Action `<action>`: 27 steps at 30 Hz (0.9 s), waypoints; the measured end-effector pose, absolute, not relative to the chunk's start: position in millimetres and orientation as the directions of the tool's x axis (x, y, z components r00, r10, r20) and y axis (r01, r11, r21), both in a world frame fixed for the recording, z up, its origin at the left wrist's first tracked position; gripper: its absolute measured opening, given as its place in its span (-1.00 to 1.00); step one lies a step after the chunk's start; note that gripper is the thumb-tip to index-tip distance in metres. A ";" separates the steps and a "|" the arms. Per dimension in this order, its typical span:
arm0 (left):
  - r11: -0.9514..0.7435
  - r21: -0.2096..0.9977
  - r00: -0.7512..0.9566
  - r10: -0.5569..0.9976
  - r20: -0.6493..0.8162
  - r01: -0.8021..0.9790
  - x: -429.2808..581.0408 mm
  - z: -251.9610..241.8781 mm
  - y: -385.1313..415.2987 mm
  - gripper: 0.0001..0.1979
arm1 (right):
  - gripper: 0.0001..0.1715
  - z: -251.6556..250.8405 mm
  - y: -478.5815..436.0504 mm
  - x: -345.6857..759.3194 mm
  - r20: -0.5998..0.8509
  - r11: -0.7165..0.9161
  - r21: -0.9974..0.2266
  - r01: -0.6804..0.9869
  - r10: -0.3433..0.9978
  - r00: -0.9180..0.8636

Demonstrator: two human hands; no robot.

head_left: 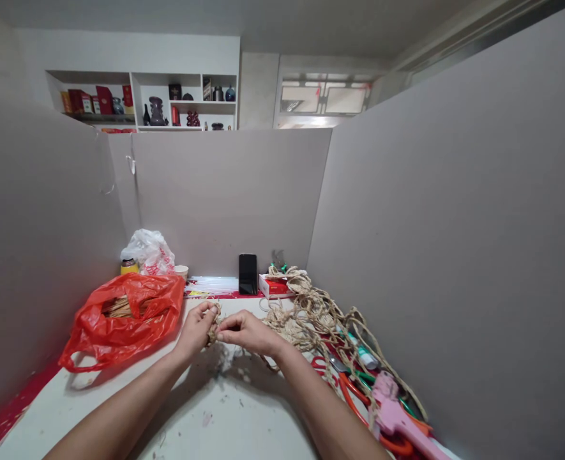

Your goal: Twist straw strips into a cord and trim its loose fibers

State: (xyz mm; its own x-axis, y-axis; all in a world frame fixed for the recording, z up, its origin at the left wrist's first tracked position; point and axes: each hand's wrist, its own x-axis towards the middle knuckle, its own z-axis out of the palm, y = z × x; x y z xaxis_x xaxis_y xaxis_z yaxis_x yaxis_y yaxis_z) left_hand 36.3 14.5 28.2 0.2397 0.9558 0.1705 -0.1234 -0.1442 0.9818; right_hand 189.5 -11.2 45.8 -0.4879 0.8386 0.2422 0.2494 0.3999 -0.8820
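Observation:
Over the middle of the white work surface (200,415), my left hand (196,329) is closed round a small piece of knotted straw-coloured rope (212,332). My right hand (246,331) pinches at the right side of that same piece, thumb and fingertips together. Both hands partly hide the piece, so its full shape does not show. Just beyond my right wrist lies a tangled heap of the same rope (306,313), and a strand passes beneath my right hand. Small fibre scraps are scattered on the surface below.
To the left sits a red plastic bag (162,326) holding dry stalks. Behind it are a white plastic bag (150,249), a yellow jar (129,266) and a cup (181,271). A phone (248,275) leans upright. Orange-handled scissors (352,396) and a pink glue gun (397,412) lie right. Grey partitions (234,198) enclose everything.

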 end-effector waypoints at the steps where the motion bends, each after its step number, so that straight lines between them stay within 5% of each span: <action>1: -0.139 0.984 0.265 0.950 0.164 -0.109 35.4 28.1 15.1 -0.66 | -0.71 45.5 -11.5 188.9 0.232 0.387 -0.891 0.238 0.837 -0.496; 11: -0.196 0.979 0.423 0.893 0.155 0.055 30.1 35.7 16.9 -0.71 | -0.87 32.4 -5.9 188.6 0.183 0.358 -0.888 0.290 0.852 -0.490; 17: -0.230 0.971 0.496 0.851 0.172 0.058 24.6 46.3 18.5 -0.66 | -0.68 44.1 -9.7 192.5 0.151 0.336 -0.904 0.264 0.830 -0.537; 27: -0.404 0.913 0.332 0.869 0.366 0.052 31.2 52.4 -2.9 -0.71 | -0.65 41.4 -0.3 205.6 0.158 0.318 -0.910 0.265 0.859 -0.487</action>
State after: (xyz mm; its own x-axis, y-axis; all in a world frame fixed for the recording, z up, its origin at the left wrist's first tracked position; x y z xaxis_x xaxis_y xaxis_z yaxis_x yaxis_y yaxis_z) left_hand 31.2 -2.9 52.4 0.3323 0.8694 0.3656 0.0522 -0.4040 0.9133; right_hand 205.6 -0.3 41.4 -0.4870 0.8589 0.1584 0.2646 0.3180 -0.9104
